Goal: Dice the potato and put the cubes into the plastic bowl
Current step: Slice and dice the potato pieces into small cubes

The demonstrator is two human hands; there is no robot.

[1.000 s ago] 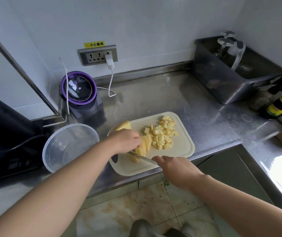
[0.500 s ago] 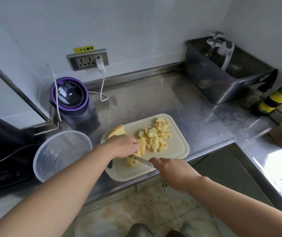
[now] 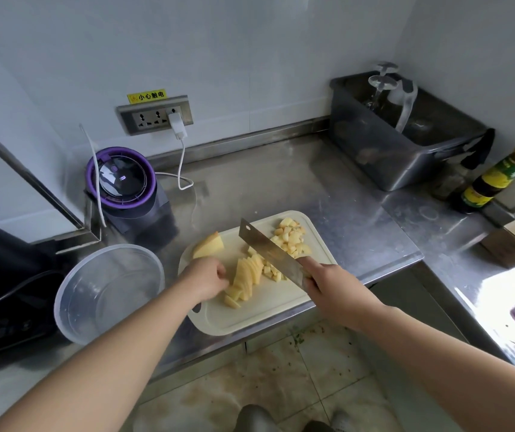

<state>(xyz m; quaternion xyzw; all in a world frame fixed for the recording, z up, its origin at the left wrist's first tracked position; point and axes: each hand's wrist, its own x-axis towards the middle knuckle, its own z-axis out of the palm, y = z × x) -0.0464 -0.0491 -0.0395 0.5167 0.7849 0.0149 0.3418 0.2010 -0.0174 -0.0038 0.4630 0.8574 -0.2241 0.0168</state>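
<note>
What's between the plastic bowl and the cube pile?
Head view: the left hand, the fan of potato slices against it, then the knife, all over the cutting board.

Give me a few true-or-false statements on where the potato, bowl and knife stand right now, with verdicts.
1. The plastic bowl holds diced potato. False: it looks empty; the potato cubes lie piled on the cutting board.
2. The right hand holds the cleaver over the board. True.
3. The bowl stands right of the board. False: it stands left of it.
4. An uncut potato chunk lies at the board's far left corner. True.
5. The left hand is beside fanned potato slices. True.
</note>
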